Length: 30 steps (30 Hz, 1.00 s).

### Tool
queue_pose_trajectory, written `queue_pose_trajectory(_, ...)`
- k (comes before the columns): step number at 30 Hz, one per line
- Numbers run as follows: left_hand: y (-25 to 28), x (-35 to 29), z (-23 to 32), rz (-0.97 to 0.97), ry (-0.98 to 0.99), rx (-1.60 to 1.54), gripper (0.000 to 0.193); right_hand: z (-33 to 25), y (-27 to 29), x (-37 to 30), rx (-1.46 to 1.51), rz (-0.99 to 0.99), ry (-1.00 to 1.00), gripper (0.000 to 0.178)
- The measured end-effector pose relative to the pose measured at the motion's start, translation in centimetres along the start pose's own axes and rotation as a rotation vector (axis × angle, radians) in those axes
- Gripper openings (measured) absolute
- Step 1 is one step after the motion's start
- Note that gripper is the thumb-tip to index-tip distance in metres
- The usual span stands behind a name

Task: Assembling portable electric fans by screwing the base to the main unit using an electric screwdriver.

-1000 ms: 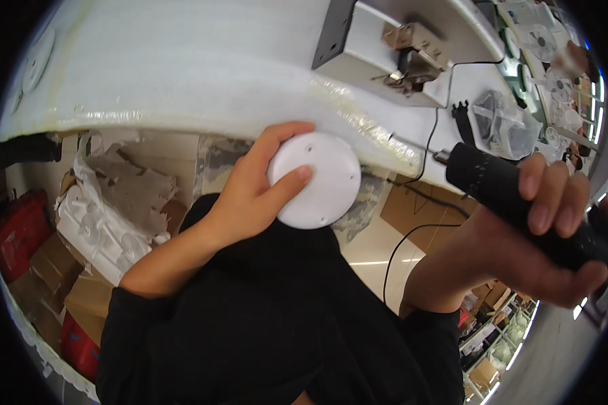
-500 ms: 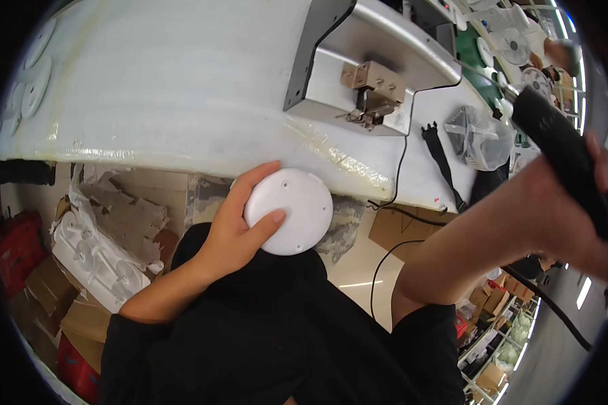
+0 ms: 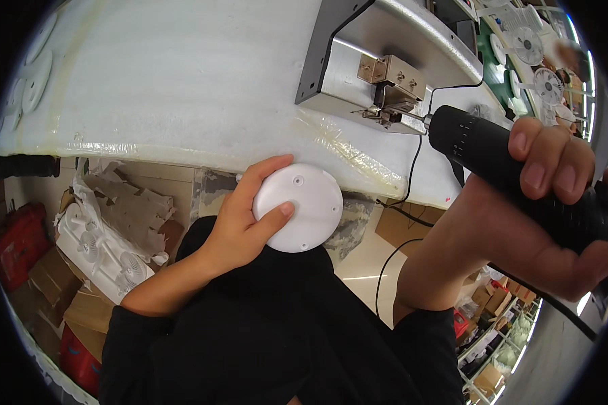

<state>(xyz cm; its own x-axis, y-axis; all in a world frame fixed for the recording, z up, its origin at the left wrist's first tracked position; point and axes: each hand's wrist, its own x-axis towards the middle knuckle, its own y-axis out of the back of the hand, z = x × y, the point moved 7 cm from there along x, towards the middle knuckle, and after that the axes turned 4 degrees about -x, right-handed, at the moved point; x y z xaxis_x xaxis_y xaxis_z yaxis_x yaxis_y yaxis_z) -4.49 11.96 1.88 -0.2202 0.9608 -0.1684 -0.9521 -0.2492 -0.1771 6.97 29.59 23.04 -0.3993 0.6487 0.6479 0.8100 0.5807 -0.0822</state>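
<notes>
A round white plastic disc (image 3: 311,219) with small screw holes near its rim rests in my left hand (image 3: 240,226), thumb across its face, fingers round its far left edge. It is held over my lap by the table's front edge. My right hand (image 3: 554,179) is wrapped round a black electric screwdriver (image 3: 476,138) with a cable. Its bit points left, and the tip is at the small metal outlet of a silver screw feeder (image 3: 392,91) on the table. Whether a screw sits on the tip is too small to tell.
The white-covered table (image 3: 182,88) runs across the front, with white round parts (image 3: 39,81) at its far left. Below left are a white tray of fan parts (image 3: 98,253) and cardboard boxes (image 3: 84,314). A black cable (image 3: 412,169) hangs at the table's front edge.
My right hand has brought the screwdriver left and down, so its bit now reaches the screw feeder's outlet. The left hand keeps its hold on the disc, and the view has shifted slightly.
</notes>
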Motion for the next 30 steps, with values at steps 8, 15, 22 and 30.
queue_pose_trajectory(8, 0.1, 0.3, 0.1, -0.007, -0.029, 0.001, 0.050, 1.0, -0.1, 2.6, 0.155, -0.158, -0.273, 0.048)
queue_pose_trajectory(15, 0.0, 0.2, -0.2, 0.000, -0.015, -0.014, 0.050, -2.2, 0.9, 0.9, 0.104, -0.179, -0.095, 0.042)
queue_pose_trajectory(22, 0.0, 0.1, -0.3, 0.003, 0.016, -0.033, 0.050, -0.9, -0.3, 0.3, -0.010, -0.028, -0.027, 0.047)
queue_pose_trajectory(30, 0.0, 0.4, 0.2, -0.012, -0.037, 0.016, 0.050, 1.1, -0.8, 1.2, 0.240, -0.231, -0.240, 0.047)
